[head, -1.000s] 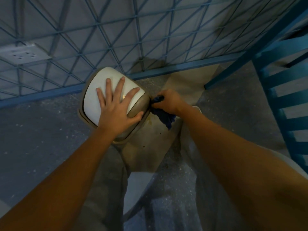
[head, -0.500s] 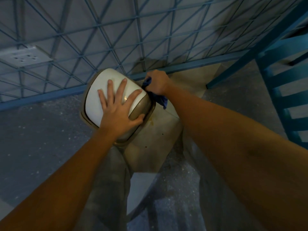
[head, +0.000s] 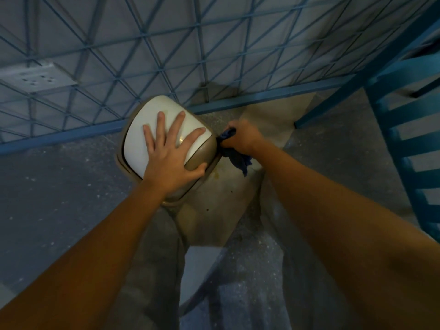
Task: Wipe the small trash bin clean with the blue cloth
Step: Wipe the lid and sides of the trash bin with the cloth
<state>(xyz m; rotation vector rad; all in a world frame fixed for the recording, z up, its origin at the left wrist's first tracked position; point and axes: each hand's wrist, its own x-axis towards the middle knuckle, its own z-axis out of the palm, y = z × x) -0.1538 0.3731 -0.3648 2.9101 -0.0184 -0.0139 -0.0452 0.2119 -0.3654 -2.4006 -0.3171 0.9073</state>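
Observation:
The small trash bin (head: 214, 206) is beige with a white swing lid (head: 140, 139) and stands tilted on the floor near a blue grid wall. My left hand (head: 171, 153) lies flat on the lid with fingers spread, thumb hooked over the lid's brown edge. My right hand (head: 242, 139) is closed around a bunched dark blue cloth (head: 238, 158). The cloth presses against the bin's right side just under the rim, and its loose end hangs down.
A blue grid fence (head: 214, 55) runs along the wall behind the bin, with a white wall socket (head: 35, 77) at left. A blue wooden chair (head: 409, 144) stands at right. My legs in grey trousers (head: 152, 258) flank the bin on the speckled grey floor.
My right hand with the cloth went up to the bin's far rim, then came back down along the right side. The left hand stayed on the lid.

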